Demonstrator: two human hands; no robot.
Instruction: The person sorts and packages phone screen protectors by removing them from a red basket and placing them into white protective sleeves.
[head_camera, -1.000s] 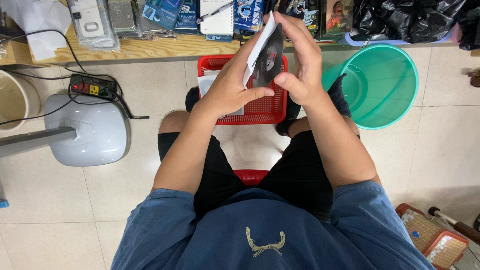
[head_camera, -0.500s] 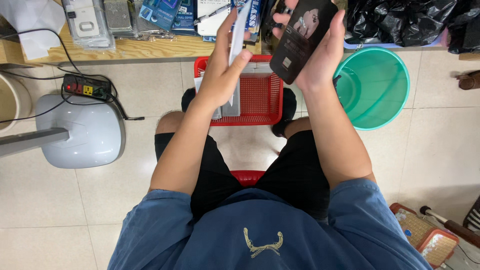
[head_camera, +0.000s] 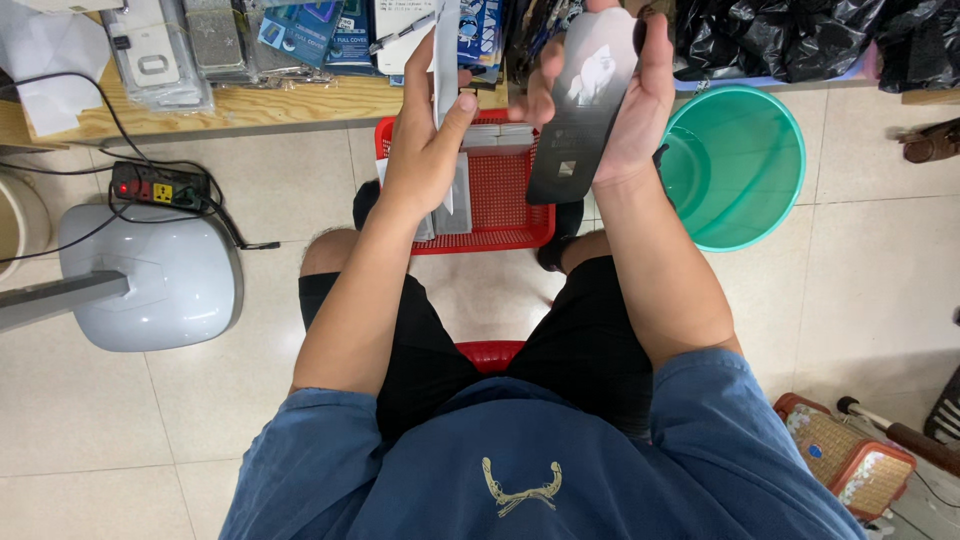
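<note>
A phone-accessory shop: packaged phone covers crowd a low wooden shelf.

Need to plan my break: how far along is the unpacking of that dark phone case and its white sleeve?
Done: the dark phone case is out of its white sleeve; the two are apart. In hand: the right hand holds the case, the left hand the sleeve, both above the red basket. Left: neither piece is set down yet, and packets lie on the wooden shelf.

Your right hand holds a dark, glossy flat package; your left hand a thin white one — blue packets line the wooden shelf's front edge.
</note>
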